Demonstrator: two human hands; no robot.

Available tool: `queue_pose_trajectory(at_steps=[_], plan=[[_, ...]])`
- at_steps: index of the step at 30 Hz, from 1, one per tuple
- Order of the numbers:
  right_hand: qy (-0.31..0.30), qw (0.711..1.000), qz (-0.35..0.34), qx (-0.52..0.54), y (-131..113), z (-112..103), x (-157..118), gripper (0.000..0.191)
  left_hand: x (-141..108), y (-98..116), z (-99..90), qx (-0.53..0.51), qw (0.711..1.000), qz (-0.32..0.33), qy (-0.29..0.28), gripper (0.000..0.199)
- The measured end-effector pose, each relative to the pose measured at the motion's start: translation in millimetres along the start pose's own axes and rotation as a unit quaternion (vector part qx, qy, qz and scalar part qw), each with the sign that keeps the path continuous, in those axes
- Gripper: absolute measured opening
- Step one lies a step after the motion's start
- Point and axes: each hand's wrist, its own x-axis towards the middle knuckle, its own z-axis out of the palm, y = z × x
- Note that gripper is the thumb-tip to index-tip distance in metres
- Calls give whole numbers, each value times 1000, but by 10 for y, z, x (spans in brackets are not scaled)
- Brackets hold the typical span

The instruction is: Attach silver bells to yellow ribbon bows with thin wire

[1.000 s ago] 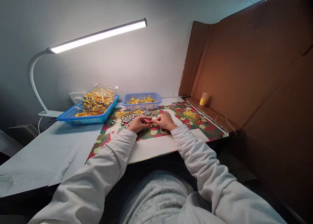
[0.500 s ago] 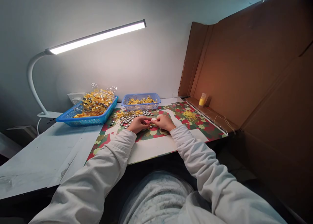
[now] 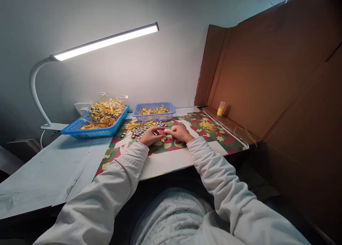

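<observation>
My left hand [image 3: 150,136] and my right hand [image 3: 182,133] meet fingertip to fingertip over the patterned board. Both are closed in a pinch. A small silver ball with a yellow ribbon piece [image 3: 163,139] hangs just under the fingertips, partly hidden by them. Which fingers grip the ribbon and which grip its thin end is too small to make out. Left of my left hand lies a heap of shiny silver balls [image 3: 138,131], with yellow ribbon pieces [image 3: 145,124] behind them. Thin yellow strings [image 3: 207,126] lie in a loose pile farther right.
A blue basket [image 3: 88,133] piled with yellow and silver pieces and clear plastic stands at left. Behind my hands is a smaller blue basket [image 3: 136,116] of yellow pieces. A lit lamp [image 3: 107,41] arches overhead. A yellow bottle [image 3: 220,110] stands beside a cardboard wall [image 3: 267,70].
The fingers have shifted slightly at the pinch, and more of the yellow ribbon shows beneath them. My right hand is a little farther right. The baskets and heaps are unmoved.
</observation>
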Motion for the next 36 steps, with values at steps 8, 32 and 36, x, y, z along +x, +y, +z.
queue_pose_trajectory(at_steps=[8, 32, 36], plan=[[120, 986, 97, -60, 195, 8, 110, 21, 54, -103, -86, 170, 969, -69, 163, 19], [44, 956, -238, 164, 24, 271, 46, 17, 62, -135, -73, 94, 978, -53, 176, 25], [45, 960, -230, 154, 3, 276, 37, 14, 48, -87, -47, 4, 995, -55, 78, 26]])
